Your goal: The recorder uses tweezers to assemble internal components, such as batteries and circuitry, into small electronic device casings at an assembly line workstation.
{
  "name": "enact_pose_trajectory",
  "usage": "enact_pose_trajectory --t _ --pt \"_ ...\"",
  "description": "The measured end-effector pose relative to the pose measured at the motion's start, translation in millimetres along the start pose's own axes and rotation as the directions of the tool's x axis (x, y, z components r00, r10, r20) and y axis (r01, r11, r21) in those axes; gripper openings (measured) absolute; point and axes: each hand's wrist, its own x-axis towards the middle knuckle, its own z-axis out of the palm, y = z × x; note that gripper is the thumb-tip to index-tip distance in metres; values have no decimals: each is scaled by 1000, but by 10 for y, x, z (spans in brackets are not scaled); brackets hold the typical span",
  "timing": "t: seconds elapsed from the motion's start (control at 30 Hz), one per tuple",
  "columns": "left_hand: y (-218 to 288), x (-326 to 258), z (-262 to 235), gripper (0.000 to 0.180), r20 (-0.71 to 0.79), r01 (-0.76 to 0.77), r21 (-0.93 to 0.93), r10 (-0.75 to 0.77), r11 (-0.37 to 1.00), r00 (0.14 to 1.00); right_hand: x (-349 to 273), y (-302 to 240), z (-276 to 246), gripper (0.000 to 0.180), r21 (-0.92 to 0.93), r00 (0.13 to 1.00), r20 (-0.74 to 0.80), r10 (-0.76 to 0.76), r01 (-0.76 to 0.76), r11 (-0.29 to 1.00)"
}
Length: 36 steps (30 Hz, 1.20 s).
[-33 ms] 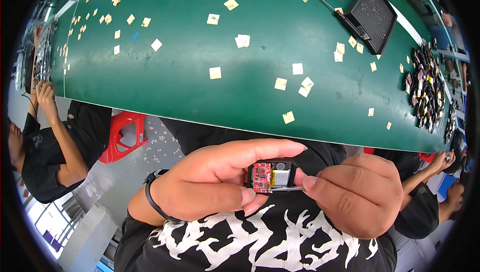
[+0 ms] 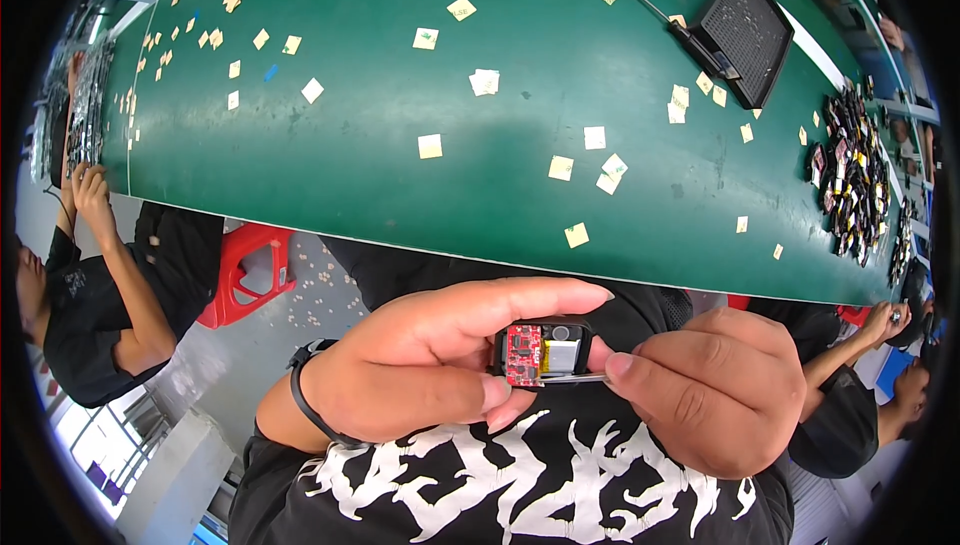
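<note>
In front of my chest, my left hand grips a small black device case between thumb and fingers. The case is uncovered; inside sit a red circuit board, a silver battery cell with a yellow strip and a round silver part. My right hand pinches metal tweezers, whose thin tips reach into the lower edge of the case beside the red board. Most of the tweezers is hidden in my fingers.
A green table lies ahead, scattered with small pale paper squares. A black tray and a thin-shafted dark tool lie at the far right. Near them is a heap of small devices. People work on both sides; a red stool stands left.
</note>
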Motion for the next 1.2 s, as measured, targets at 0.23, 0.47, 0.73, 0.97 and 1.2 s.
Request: enact_pose_trajectory --t 0.23,0.47,0.73,0.97,1.2 --pt "44 -6 15 72 -44 57 4 -57 998 997 -15 -81 40 32 42 996 -41 79 -77 996" --pt "-1 18 -32 71 9 73 -55 -73 996 997 63 -173 -68 31 -158 997 35 70 -63 985" --pt "-32 25 -41 71 24 53 -74 -51 996 998 136 -260 -163 33 -212 991 84 106 -87 973" --pt "-48 36 -71 74 59 15 -149 -6 989 998 89 -217 -112 33 -119 992 12 122 -120 986" --pt "-24 19 -66 77 35 -14 -131 18 991 999 73 -190 -78 35 -62 988 14 154 -152 986"
